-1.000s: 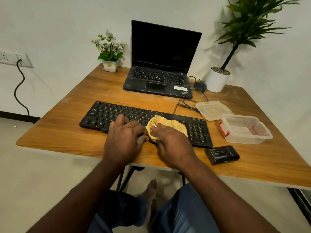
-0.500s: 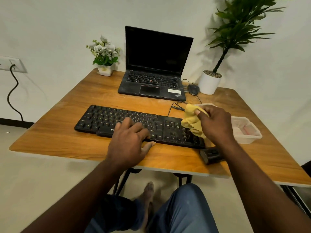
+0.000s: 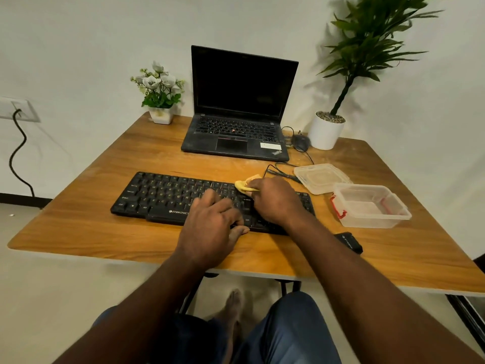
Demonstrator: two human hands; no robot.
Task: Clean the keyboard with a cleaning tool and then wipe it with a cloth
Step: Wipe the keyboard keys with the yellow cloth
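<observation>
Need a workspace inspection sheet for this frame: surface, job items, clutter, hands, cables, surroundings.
Surface: wooden table, carries everything listed here except the wall cord.
Job's things: black keyboard flat across the middle; yellow cloth bunched at its far edge.
Clutter: open laptop, screen dark; mouse; clear container, its lid beside it; black device, partly hidden by the forearm.
Hands: left hand rests on the keys; right hand grips the cloth against the keyboard.
Cables: thin cable behind the keyboard; wall cord hangs from a socket.
Surroundings: white wall; flower pot and potted plant at the back.
</observation>
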